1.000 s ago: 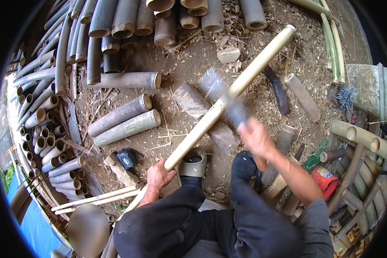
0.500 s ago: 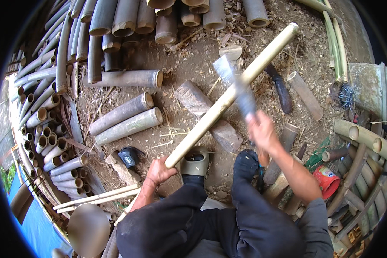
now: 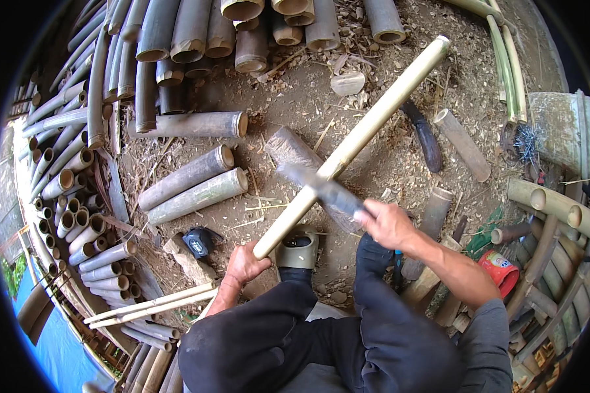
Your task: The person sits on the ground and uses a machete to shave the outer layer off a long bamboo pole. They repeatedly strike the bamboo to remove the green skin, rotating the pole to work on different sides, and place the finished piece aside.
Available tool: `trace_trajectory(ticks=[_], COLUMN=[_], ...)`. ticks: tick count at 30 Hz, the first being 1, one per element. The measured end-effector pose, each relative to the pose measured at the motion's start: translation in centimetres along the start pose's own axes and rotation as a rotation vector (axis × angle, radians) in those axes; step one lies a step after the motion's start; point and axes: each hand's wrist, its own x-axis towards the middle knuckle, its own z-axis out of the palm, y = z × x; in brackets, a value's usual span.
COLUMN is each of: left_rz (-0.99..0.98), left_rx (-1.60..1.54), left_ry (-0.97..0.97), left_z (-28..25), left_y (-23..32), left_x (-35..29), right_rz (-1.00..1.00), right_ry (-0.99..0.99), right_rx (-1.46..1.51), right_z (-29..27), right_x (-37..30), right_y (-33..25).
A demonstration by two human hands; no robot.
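A long pale bamboo pole (image 3: 381, 120) slants from the lower left to the far right across a rough wooden block (image 3: 291, 148). My left hand (image 3: 245, 263) is closed round its near end, beside my left foot in a sandal (image 3: 299, 249). In my right hand (image 3: 391, 226) is the handle of a broad-bladed machete (image 3: 335, 194), smeared by motion. The blade lies across the pole's middle, over the block; whether it touches the pole I cannot tell. My right foot (image 3: 374, 254) in a dark sock is just below the right hand.
Cut bamboo lengths (image 3: 195, 196) lie left of the block, with stacks of bamboo tubes (image 3: 85, 223) behind them. A dark tape measure (image 3: 198, 242) sits near my left hand. To the right are a dark curved sheath-like piece (image 3: 427, 141), a red container (image 3: 499, 273) and a pale bucket (image 3: 560, 131).
My right hand has swung the machete down and to the left, from above the pole's upper part to its middle. The left hand and pole have barely moved.
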Motion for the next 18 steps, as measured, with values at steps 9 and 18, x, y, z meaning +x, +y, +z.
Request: trace_trajectory(ticks=[9,18], left_rz=[0.078,0.148], left_rx=[0.117,0.132], left_ry=[0.080,0.072], left_z=[0.5,0.2], left_y=[-0.4,-0.6], left_x=[-0.4,0.1], right_rz=[-0.125,-0.038], right_ry=[-0.196,-0.120], right_rx=[-0.121,-0.042], right_z=[1.0,0.6], right_x=[-1.6,-0.2], right_y=[-0.2,0.1])
